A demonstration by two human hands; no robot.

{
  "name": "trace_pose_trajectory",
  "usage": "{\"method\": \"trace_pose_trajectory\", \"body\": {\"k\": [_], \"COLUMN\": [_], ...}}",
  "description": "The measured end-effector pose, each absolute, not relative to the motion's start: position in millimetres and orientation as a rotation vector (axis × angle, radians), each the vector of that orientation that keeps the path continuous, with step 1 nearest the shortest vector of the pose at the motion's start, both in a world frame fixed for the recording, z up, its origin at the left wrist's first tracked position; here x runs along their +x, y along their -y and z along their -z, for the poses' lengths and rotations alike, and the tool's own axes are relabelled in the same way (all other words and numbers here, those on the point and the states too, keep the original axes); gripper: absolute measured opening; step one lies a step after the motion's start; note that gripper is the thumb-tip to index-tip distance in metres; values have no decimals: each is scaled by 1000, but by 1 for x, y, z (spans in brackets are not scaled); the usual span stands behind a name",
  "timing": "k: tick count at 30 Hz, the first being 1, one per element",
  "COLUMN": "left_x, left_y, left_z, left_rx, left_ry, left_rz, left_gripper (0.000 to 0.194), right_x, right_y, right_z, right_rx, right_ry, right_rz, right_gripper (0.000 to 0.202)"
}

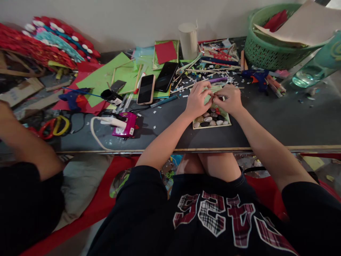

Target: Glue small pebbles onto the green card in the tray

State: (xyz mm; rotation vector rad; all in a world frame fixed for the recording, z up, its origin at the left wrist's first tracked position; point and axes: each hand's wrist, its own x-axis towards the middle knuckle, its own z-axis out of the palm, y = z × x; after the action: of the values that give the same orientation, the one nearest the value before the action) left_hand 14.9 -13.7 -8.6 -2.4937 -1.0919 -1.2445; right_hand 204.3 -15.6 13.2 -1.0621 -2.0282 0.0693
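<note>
A small frame [211, 126] with a light border lies near the table's front edge, and several dark, pale and brown stones [207, 119] fill its lower part beside a bit of red. Over the frame's upper part, my left hand [199, 97] has its fingers curled, thumb and fingertips pinched. Its fingertips meet those of my right hand [229, 99], which is also pinched, just above the frame. Whatever lies between the fingertips is too small to make out. A purple pen [218, 80] rests behind both hands.
Two phones [146, 89], green and red paper, sticks and scraps spread behind and left. A pink power socket [125, 125], scissors [61, 125] and glue gun [73, 99] lie left. At right stand a green basket [266, 53] and bottle [310, 73]. Another person's arm [29, 142] shows far left.
</note>
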Motion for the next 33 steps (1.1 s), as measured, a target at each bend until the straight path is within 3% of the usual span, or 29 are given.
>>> {"method": "trace_pose_trajectory", "body": {"k": [15,21,25,29,33], "left_x": [17,17,11,5,7], "left_y": [12,12,-4,-17,-21], "left_z": [10,13,20,27,30], "left_rx": [-2614,-2600,-2605,-2714,-2784], "left_ry": [988,1164,1368,1531,1530], "left_rz": [1262,1425,1632,1712,1738], "left_gripper": [36,40,29,11,15], "right_x": [200,220,214,208,211], "right_y": [14,-1,5,8,4], "right_z": [-14,-8,-8,-10,-12], "right_rx": [-1052,-1140,-1202,-1205,-1141], "right_ry": [1716,1881,2129,2064,1993], "right_rz": [-580,-265,-59,-77,-179], "right_gripper": [23,31,36,43,44]}}
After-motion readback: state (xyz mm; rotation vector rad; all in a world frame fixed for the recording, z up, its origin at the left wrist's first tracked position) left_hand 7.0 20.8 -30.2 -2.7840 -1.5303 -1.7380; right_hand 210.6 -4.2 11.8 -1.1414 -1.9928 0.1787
